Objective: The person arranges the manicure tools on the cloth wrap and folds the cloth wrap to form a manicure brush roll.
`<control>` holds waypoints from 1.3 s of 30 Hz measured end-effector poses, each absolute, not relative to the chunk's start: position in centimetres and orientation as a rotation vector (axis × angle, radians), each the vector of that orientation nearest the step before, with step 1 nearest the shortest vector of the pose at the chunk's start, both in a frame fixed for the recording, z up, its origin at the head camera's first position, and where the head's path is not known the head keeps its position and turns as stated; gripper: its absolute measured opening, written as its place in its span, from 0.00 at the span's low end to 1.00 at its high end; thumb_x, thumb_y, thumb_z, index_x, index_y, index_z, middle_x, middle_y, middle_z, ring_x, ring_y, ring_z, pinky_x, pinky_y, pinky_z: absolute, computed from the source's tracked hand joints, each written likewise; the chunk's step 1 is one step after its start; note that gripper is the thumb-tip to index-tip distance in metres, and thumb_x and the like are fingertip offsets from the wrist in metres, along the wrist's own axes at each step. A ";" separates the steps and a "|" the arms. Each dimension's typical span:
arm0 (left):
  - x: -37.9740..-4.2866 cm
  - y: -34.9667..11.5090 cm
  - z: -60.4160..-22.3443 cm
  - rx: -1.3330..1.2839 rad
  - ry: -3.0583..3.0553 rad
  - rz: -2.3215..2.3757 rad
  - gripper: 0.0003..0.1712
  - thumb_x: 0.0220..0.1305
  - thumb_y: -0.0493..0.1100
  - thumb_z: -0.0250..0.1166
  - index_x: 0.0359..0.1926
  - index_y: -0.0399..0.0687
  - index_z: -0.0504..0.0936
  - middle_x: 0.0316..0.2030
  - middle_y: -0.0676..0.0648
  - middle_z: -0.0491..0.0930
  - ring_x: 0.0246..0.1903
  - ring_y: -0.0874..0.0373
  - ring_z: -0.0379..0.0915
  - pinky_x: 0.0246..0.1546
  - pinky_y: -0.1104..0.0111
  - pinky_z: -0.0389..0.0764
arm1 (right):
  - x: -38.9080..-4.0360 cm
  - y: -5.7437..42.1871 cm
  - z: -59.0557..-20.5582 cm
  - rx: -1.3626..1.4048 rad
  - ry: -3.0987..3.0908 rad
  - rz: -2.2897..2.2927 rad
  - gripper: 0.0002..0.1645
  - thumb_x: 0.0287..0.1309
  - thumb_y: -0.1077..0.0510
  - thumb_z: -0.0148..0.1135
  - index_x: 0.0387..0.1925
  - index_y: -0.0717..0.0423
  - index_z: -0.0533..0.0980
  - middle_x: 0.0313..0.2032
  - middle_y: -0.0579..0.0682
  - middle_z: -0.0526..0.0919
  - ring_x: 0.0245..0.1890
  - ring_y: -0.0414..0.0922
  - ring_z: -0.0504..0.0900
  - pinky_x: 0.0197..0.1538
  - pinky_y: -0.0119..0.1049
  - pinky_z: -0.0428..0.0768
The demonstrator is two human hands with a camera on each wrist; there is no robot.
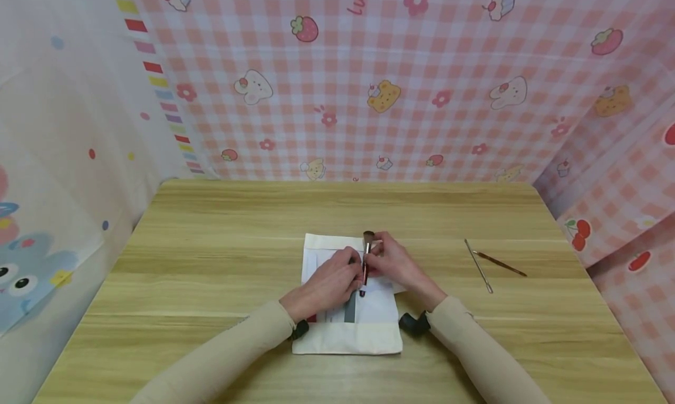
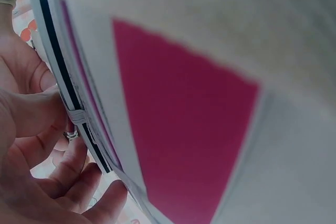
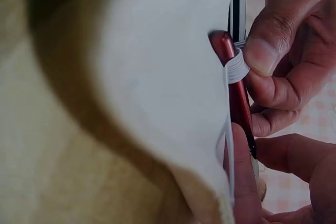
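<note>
A makeup brush (image 1: pixel 368 237) with dark bristles and a red handle (image 3: pixel 239 100) lies over an unfolded cream fabric brush holder (image 1: pixel 345 338), bristles pointing away from me. Near its end, the handle passes through a white elastic loop (image 3: pixel 237 66). The left hand (image 1: pixel 332 278) pinches this loop between thumb and fingers. With thumb and fingertips, my right hand (image 1: pixel 392 263) grips the brush further up, towards the bristles. A magenta panel (image 2: pixel 184 124) and dark stripes show on the holder in the left wrist view.
Two thin tools lie to the right on the wooden table (image 1: pixel 211 245): a silver rod (image 1: pixel 479 267) and a slim brown-handled one (image 1: pixel 501 264). A pink checked cloth (image 1: pixel 337 99) hangs behind the table's far edge. Black wrist devices (image 1: pixel 415 323) sit close over the holder's near end.
</note>
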State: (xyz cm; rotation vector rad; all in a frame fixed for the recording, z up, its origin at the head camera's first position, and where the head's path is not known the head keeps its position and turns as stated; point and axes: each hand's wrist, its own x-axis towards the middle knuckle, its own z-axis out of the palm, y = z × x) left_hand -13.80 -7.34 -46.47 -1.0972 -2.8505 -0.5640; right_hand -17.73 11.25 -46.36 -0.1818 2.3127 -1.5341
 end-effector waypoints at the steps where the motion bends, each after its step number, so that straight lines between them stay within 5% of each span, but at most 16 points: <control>1: -13.8 -7.4 -46.4 -1.099 -2.846 -0.558 0.06 0.70 0.40 0.69 0.35 0.44 0.85 0.50 0.43 0.76 0.48 0.48 0.73 0.53 0.58 0.77 | -17.7 11.2 -46.4 -0.190 2.311 -1.525 0.31 0.68 0.66 0.60 0.68 0.70 0.62 0.43 0.62 0.83 0.33 0.46 0.86 0.38 0.38 0.87; 19: -13.9 -7.4 -46.7 -1.113 -2.846 -0.534 0.06 0.72 0.40 0.68 0.37 0.43 0.84 0.50 0.42 0.75 0.48 0.50 0.72 0.55 0.60 0.76 | -18.3 11.6 -46.2 -0.233 2.335 -1.430 0.21 0.70 0.59 0.62 0.58 0.65 0.69 0.41 0.58 0.86 0.35 0.46 0.86 0.41 0.39 0.84; 27: -13.9 -7.4 -46.9 -1.110 -2.862 -0.533 0.06 0.72 0.41 0.68 0.36 0.45 0.84 0.51 0.43 0.75 0.49 0.50 0.72 0.55 0.60 0.76 | -18.4 12.1 -46.5 -0.343 2.389 -1.452 0.27 0.69 0.62 0.64 0.66 0.60 0.70 0.40 0.57 0.87 0.38 0.46 0.86 0.44 0.37 0.82; 39: -13.8 -7.4 -46.7 -1.088 -2.875 -0.517 0.05 0.72 0.40 0.68 0.37 0.45 0.84 0.50 0.44 0.74 0.47 0.51 0.71 0.52 0.61 0.77 | -18.6 12.2 -46.3 -0.397 2.420 -1.341 0.17 0.69 0.60 0.64 0.55 0.64 0.79 0.35 0.51 0.88 0.35 0.43 0.83 0.41 0.36 0.79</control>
